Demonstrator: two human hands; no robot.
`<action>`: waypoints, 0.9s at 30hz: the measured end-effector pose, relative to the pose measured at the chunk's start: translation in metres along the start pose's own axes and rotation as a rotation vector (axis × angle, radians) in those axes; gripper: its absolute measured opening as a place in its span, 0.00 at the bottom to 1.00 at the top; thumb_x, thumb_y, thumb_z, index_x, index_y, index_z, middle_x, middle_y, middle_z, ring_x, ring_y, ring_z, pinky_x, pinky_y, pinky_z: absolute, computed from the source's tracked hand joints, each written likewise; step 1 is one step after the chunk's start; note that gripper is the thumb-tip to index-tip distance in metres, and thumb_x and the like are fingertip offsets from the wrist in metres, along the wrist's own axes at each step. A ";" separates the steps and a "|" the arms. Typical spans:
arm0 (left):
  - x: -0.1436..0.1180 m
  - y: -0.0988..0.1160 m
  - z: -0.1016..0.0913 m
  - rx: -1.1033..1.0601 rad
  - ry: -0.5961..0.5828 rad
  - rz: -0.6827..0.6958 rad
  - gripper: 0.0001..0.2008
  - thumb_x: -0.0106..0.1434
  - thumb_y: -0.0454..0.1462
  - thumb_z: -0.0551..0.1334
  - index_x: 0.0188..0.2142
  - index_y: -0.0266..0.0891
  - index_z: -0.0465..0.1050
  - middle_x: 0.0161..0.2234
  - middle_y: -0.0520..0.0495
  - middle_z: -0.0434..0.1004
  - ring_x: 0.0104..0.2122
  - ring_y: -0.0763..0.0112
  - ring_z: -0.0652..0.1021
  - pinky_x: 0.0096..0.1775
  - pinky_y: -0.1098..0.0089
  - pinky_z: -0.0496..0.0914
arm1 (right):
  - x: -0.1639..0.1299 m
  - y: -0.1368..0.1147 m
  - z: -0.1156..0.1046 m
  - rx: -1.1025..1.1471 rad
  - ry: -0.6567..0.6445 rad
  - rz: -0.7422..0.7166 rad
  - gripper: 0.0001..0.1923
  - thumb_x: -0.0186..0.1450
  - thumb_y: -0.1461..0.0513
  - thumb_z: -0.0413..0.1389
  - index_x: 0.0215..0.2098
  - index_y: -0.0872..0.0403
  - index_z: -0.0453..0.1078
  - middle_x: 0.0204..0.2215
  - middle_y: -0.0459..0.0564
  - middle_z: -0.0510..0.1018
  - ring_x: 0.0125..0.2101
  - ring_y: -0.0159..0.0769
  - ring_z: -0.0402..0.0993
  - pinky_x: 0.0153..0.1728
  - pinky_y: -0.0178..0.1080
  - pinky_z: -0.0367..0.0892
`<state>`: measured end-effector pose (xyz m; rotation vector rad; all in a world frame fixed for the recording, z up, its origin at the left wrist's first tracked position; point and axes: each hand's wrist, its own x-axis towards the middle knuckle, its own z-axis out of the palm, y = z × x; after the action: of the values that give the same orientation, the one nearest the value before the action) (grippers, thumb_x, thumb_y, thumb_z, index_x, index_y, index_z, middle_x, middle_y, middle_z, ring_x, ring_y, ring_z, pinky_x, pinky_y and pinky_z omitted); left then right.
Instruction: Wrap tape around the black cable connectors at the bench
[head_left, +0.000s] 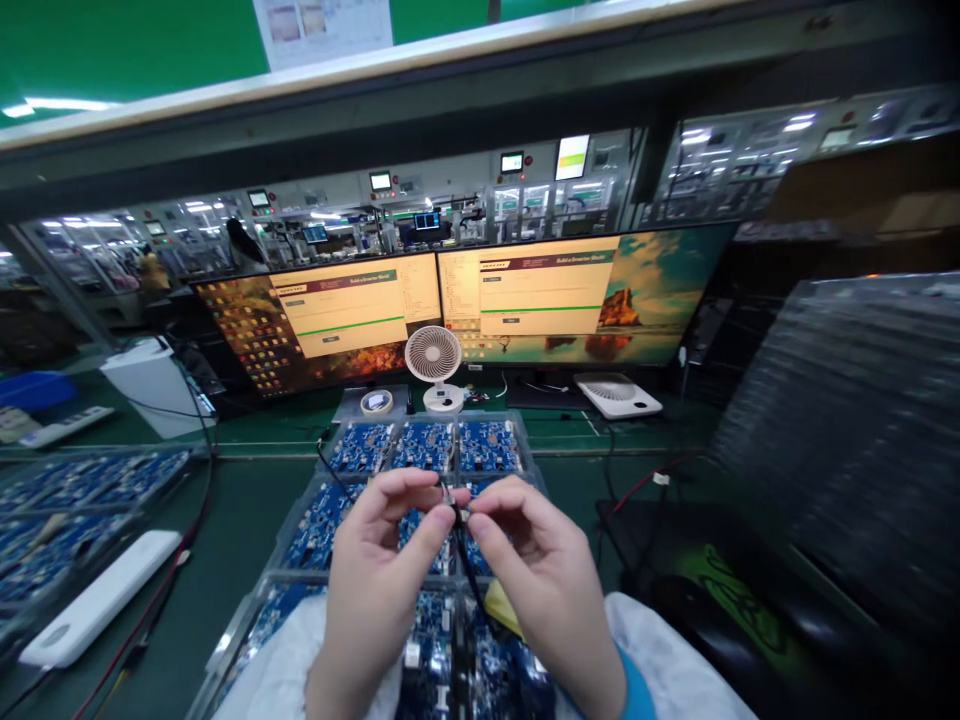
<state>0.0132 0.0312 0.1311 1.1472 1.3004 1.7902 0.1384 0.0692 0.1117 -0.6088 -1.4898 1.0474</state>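
Observation:
My left hand [390, 550] and my right hand [536, 575] meet above a clear tray of blue circuit boards. Between their fingertips is the end of a black cable [469, 565], with a small connector [448, 497] at its tip. Thumb and fingers of the left hand pinch this end from one side. On the other side, the right fingertips are closed against it, and their exact grip is partly hidden. From there the cable hangs down over the blue circuit boards [424, 443] in the clear plastic tray [281, 545]. Something yellow [502, 608] shows beside the right palm.
Two monitors [322, 320] stand behind the tray, with a small white fan [433, 355] before them. At left lie a white elongated device [105, 598] and another tray of boards [82, 500]. Stacked clear trays [840, 440] rise at right beside a dark mat [652, 540].

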 end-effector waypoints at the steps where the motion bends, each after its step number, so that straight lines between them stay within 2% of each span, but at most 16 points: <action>1: 0.000 0.001 -0.001 0.032 -0.012 0.021 0.09 0.56 0.34 0.69 0.38 0.41 0.74 0.32 0.51 0.84 0.35 0.74 0.82 0.38 0.81 0.74 | 0.001 0.000 -0.003 -0.042 0.003 -0.039 0.04 0.66 0.64 0.56 0.34 0.51 0.72 0.32 0.46 0.75 0.34 0.34 0.73 0.35 0.35 0.68; 6: 0.001 -0.001 -0.003 0.093 -0.093 0.028 0.11 0.57 0.33 0.68 0.41 0.44 0.76 0.32 0.51 0.84 0.35 0.72 0.83 0.37 0.78 0.76 | 0.007 -0.003 -0.015 -0.251 -0.003 -0.156 0.06 0.66 0.65 0.56 0.36 0.51 0.75 0.33 0.47 0.74 0.36 0.34 0.72 0.37 0.36 0.66; 11: -0.001 -0.002 -0.001 0.167 -0.117 0.059 0.19 0.59 0.31 0.66 0.49 0.48 0.75 0.36 0.52 0.85 0.35 0.73 0.83 0.38 0.77 0.77 | 0.009 -0.003 -0.016 -0.319 -0.026 -0.180 0.06 0.65 0.66 0.56 0.36 0.52 0.75 0.34 0.47 0.74 0.37 0.35 0.72 0.39 0.37 0.66; 19: -0.003 -0.009 -0.007 0.381 -0.176 0.253 0.25 0.62 0.31 0.62 0.57 0.54 0.67 0.39 0.55 0.84 0.34 0.77 0.82 0.39 0.78 0.76 | 0.010 -0.003 -0.016 -0.349 -0.032 -0.160 0.06 0.63 0.68 0.57 0.34 0.53 0.74 0.33 0.47 0.74 0.36 0.36 0.72 0.39 0.39 0.66; 27: -0.003 -0.012 -0.005 0.612 -0.211 0.460 0.26 0.62 0.28 0.61 0.56 0.53 0.67 0.41 0.55 0.84 0.36 0.77 0.82 0.41 0.79 0.76 | 0.008 0.000 -0.012 -0.446 0.012 -0.259 0.06 0.63 0.69 0.54 0.30 0.54 0.69 0.30 0.47 0.72 0.33 0.37 0.68 0.36 0.40 0.64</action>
<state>0.0098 0.0299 0.1179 2.0495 1.5971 1.5330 0.1482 0.0796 0.1151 -0.7051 -1.7525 0.5110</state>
